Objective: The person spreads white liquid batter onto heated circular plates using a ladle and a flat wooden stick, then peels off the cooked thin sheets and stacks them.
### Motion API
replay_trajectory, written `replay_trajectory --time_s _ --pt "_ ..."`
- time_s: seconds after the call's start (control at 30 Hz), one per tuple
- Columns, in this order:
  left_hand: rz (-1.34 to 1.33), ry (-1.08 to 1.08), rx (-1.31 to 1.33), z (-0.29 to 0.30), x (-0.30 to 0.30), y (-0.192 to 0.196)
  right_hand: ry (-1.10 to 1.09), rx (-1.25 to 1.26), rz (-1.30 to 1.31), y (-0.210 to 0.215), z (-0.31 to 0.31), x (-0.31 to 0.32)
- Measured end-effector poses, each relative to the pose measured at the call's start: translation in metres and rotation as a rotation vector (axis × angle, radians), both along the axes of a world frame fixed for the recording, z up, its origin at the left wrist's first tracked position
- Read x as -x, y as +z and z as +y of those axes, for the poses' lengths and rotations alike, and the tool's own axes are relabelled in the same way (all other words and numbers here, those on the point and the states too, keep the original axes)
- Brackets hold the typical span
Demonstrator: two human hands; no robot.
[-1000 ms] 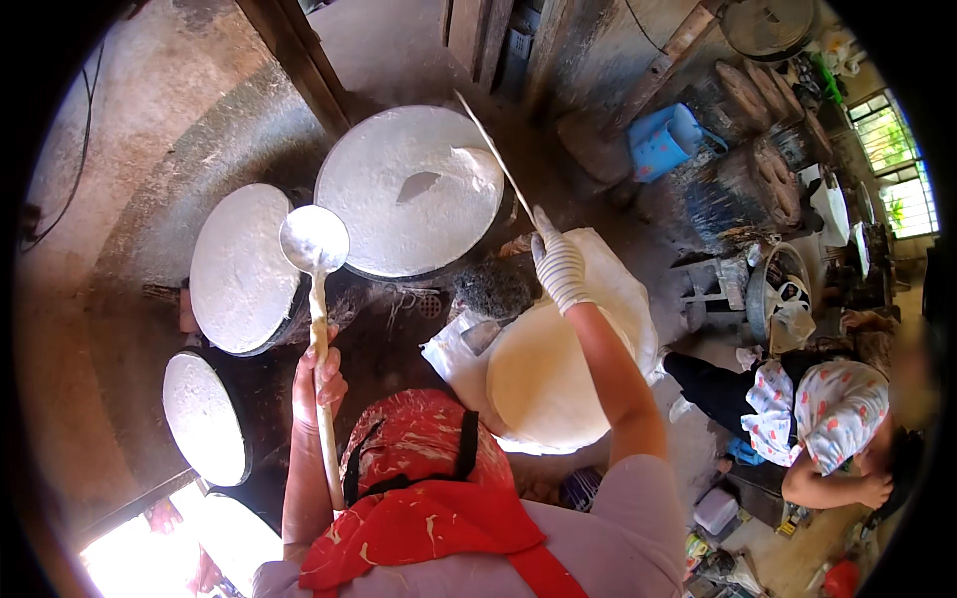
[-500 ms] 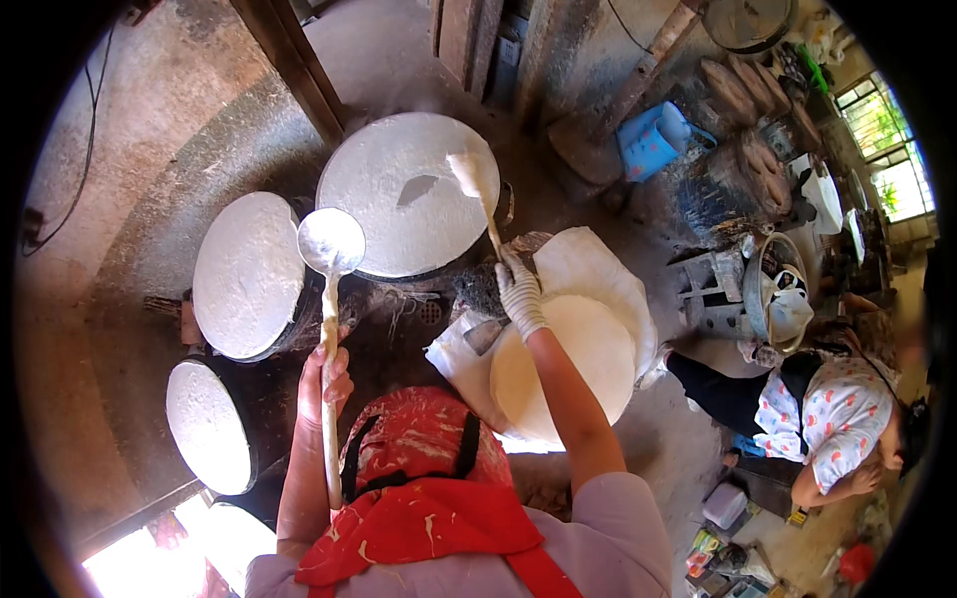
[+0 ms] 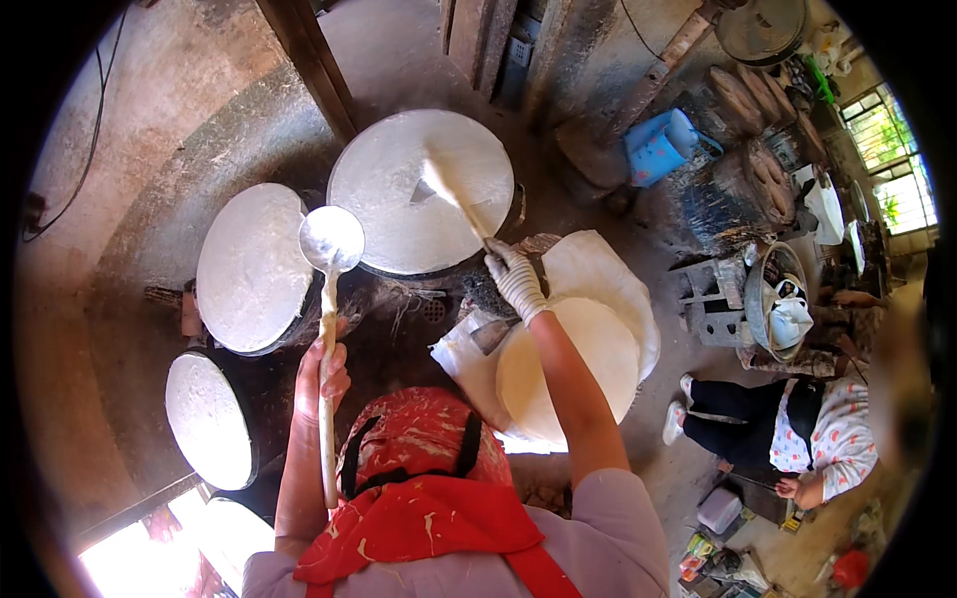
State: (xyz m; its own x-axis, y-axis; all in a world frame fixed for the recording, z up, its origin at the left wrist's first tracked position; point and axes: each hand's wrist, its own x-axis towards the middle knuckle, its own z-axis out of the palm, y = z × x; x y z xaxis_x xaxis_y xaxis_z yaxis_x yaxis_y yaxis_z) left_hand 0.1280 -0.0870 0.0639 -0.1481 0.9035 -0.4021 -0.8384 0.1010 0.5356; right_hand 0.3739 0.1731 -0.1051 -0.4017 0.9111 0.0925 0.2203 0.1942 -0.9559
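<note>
Round white steaming surfaces [image 3: 249,267] are set in a sooty clay stove. A long-handled ladle [image 3: 331,241] is gripped upright by the closed bare left hand [image 3: 321,374]. A thin spatula stick [image 3: 454,194] over the largest round [image 3: 394,214] is clamped in the gloved right hand [image 3: 516,282], beside a white-draped basin [image 3: 588,349].

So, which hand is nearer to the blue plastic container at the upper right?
The right hand, gloved and holding a thin stick over the large round steamer top, is nearer to the blue container. The left hand grips the ladle handle, farther left and lower.

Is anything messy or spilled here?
Yes. White splashes speckle the red cloth over the person's front, and the long wooden ladle in the left hand is coated white. The round white steaming discs look neat.
</note>
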Motion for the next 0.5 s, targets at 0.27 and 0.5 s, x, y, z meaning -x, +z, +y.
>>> replay_trajectory --time_s 0.27,0.5 --pt "0.029 -0.049 0.021 0.0 0.01 -0.008 -0.372 0.084 0.057 0.0 -0.058 -0.034" --pt "0.077 -0.081 0.098 0.013 0.017 -0.012 -0.146 -0.104 0.038 0.025 -0.037 0.006"
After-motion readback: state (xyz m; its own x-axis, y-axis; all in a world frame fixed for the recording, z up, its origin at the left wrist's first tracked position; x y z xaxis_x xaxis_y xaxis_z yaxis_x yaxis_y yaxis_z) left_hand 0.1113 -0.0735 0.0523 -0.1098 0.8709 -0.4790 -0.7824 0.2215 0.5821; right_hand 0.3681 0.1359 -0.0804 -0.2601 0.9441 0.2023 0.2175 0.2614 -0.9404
